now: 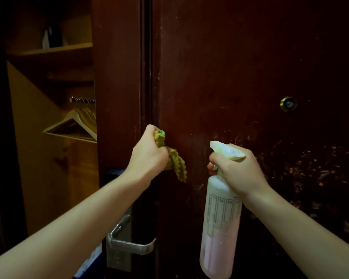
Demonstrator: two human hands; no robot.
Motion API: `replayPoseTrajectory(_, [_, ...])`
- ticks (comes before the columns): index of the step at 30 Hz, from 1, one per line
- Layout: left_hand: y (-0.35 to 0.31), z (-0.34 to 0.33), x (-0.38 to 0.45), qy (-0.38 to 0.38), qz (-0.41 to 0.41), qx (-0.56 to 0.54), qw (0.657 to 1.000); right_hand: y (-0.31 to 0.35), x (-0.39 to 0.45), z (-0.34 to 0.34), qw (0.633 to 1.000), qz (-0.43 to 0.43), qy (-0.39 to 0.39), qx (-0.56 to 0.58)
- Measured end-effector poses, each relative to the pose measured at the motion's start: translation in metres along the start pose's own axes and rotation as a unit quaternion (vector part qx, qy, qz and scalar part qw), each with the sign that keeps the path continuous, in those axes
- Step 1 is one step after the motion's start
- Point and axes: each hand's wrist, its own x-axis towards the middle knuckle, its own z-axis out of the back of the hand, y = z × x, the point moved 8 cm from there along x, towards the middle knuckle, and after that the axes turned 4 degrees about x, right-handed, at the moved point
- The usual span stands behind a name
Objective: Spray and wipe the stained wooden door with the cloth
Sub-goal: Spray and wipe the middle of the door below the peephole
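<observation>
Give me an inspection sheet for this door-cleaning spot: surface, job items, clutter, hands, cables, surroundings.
Surface: dark wooden door, scuffed, with pale specks and smears at lower right.
Job's things: yellow-green cloth bunched, tail hanging; spray bottle with pinkish liquid, nozzle aimed at the door.
Clutter: nothing seen.
Hands: left hand grips the cloth near the door edge; right hand holds the bottle neck, finger on the trigger.
Cables: nothing seen.
Surroundings: metal door handle below; peephole at right; open closet at left with hangers and a shelf.
</observation>
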Motion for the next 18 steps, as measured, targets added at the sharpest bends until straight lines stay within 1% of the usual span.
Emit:
replayPoseTrajectory(1, [0.001, -0.001, 0.001, 0.005, 0.011, -0.028, 1.0, 0.0, -0.001, 0.002, 1.0, 0.003, 0.0, -0.004])
replayPoseTrajectory(3, [0.003, -0.005, 0.0, 0.025, 0.022, -0.034, 0.999, 0.001, -0.001, 0.006, 1.0, 0.009, -0.002, -0.012])
replayPoseTrajectory(6, [0.003, -0.009, -0.001, 0.033, 0.012, 0.028, 0.999, 0.001, -0.002, 0.01, 1.0, 0.015, -0.003, -0.016])
replayPoseTrajectory(9, [-0.002, -0.013, -0.006, 0.024, -0.016, 0.051, 0.998, 0.002, -0.004, 0.011, 1.0, 0.021, 0.004, -0.018])
replayPoseTrajectory(11, [-0.006, -0.019, -0.011, 0.034, -0.03, 0.038, 0.998, 0.002, -0.005, 0.009, 0.999, 0.024, 0.011, -0.019])
replayPoseTrajectory(14, [-0.01, -0.025, -0.014, 0.048, -0.026, 0.015, 0.998, 0.003, -0.006, 0.008, 0.999, 0.024, 0.018, -0.016])
replayPoseTrajectory(18, [-0.009, -0.023, -0.012, 0.036, -0.019, 0.007, 0.999, 0.005, -0.007, 0.009, 0.999, 0.033, 0.014, -0.028])
